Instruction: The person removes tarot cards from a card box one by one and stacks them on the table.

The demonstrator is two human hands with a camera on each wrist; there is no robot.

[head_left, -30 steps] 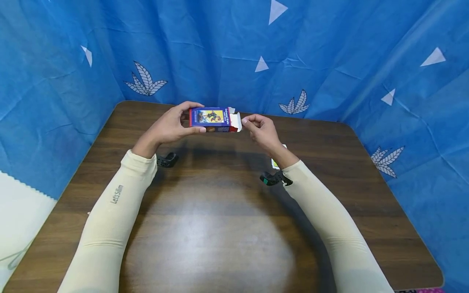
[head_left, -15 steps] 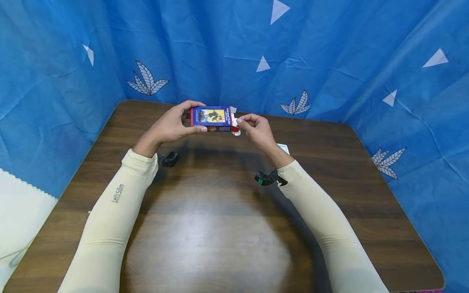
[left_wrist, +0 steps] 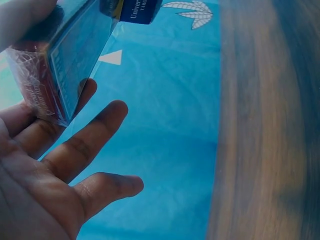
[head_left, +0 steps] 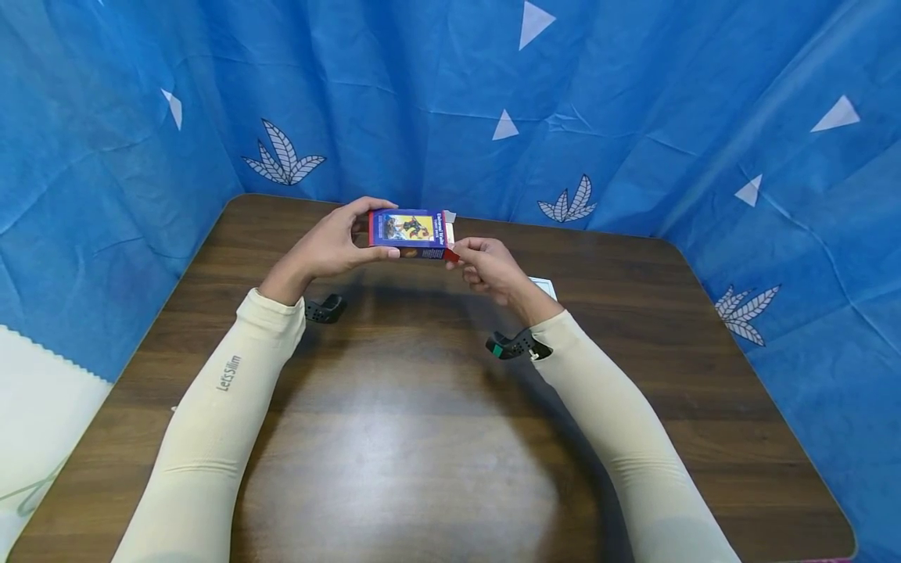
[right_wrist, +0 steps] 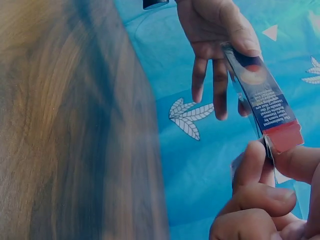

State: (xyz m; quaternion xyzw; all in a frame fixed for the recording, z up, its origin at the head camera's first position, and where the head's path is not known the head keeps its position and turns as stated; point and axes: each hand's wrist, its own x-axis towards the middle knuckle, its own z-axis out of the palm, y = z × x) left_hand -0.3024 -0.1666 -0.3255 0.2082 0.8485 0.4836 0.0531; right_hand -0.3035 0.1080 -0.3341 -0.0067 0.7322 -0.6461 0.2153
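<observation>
My left hand (head_left: 327, 246) grips a blue and red tarot card box (head_left: 408, 228) by its left end, above the far part of the table. The thumb lies along the near side and fingers go behind. The box's right end has its flaps out, a white one (head_left: 450, 216) at the top. Thumb and fingertips of my right hand (head_left: 493, 270) pinch the flap at the lower right corner. In the right wrist view a red flap (right_wrist: 285, 136) shows beside that thumb. Clear plastic film (left_wrist: 32, 82) covers the box's held end in the left wrist view.
A white-edged card or stack (head_left: 543, 287) lies on the brown wooden table (head_left: 394, 407), partly hidden behind my right wrist. Blue patterned curtain (head_left: 436, 102) hangs close along the table's back and sides. Black straps with camera mounts sit at both wrists.
The right hand has moved left to the box's end, then down to its lower corner, where it now pinches the flap. The left hand and box have barely shifted.
</observation>
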